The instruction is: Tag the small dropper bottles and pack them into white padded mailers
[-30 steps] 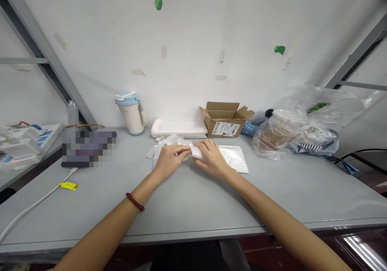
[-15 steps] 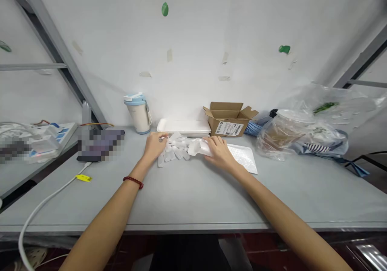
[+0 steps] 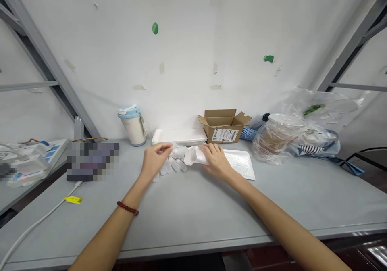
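My right hand (image 3: 217,160) is wrapped over a white bubble mailer (image 3: 242,164) lying on the table. The mailer's mouth faces left and gapes open. My left hand (image 3: 155,160) has thumb and fingers pinched together at the far side of a pile of small translucent plastic pieces (image 3: 173,165) with rounded ends. From its fingertips a translucent piece (image 3: 179,152) reaches toward the mailer's mouth; its exact shape is blurred.
Behind the hands lie a stack of white mailers (image 3: 178,136) and an open cardboard box (image 3: 225,132). A tumbler (image 3: 133,128) stands left of them. A plastic-bagged cup (image 3: 276,138) sits right; a white cable (image 3: 39,220) crosses the left side.
My left hand has moved closer to the mailer, bringing a translucent piece near its mouth. The mailer's opening looks wider. The camera view has shifted and tilted slightly.
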`<state>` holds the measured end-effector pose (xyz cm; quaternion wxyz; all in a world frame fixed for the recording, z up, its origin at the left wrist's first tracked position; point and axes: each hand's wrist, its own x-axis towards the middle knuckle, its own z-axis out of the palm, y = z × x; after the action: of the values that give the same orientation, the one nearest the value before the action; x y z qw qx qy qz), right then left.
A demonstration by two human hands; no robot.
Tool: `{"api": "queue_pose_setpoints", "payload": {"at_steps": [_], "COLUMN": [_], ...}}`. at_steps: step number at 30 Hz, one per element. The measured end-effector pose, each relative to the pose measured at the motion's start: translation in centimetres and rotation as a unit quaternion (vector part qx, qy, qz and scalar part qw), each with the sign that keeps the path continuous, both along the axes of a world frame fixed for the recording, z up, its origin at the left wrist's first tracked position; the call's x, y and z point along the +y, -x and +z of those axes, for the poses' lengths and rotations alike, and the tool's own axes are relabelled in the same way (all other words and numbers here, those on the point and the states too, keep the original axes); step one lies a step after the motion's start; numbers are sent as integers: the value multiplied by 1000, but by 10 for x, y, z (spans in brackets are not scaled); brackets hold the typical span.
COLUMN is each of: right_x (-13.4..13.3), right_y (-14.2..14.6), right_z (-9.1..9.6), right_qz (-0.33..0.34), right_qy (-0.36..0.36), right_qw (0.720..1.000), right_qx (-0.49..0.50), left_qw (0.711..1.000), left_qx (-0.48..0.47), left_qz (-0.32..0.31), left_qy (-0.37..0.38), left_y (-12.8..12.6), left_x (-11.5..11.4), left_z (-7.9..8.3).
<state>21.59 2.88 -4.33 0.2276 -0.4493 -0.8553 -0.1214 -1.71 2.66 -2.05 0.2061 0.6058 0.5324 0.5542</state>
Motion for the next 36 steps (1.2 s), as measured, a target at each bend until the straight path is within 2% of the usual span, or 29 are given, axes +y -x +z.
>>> {"api": "queue_pose_setpoints", "payload": {"at_steps": [4,7,11,15,21,28,31,36], "right_x": [-3,-2,1,2,-1,-6,-6,-12], "right_y": [4,3,-2,-3,1,4,4,8], "right_z": [1,0,-1,0,-2,1,2,3], "right_qz": [19,14,-6,-18,-3,19,25,60], "right_qy": [-5,-8,-1,12,3,5,1,0], "right_qw": [1000,1000,1000,1000,1000,1000,999,997], "right_qx": [14,18,20,9,18,25,30,42], "left_qw": [997,998,998,998,994,996,993,977], "left_qx": [30,11,-46,-44,4,12,60,117], "left_qz": [-68,-42,-2,-51,-109,-75,-73,-160], "left_qy": [-24,-34,-29,-10,-15,-41,-73,-74], "left_y": [-13,-11,-2,-2,-11,-5,-8,-29], "left_x": [1,-1,-8,-12,-11,-9,-11,-19], "left_z": [-13,-8,8,12,0,1,1,-5]}}
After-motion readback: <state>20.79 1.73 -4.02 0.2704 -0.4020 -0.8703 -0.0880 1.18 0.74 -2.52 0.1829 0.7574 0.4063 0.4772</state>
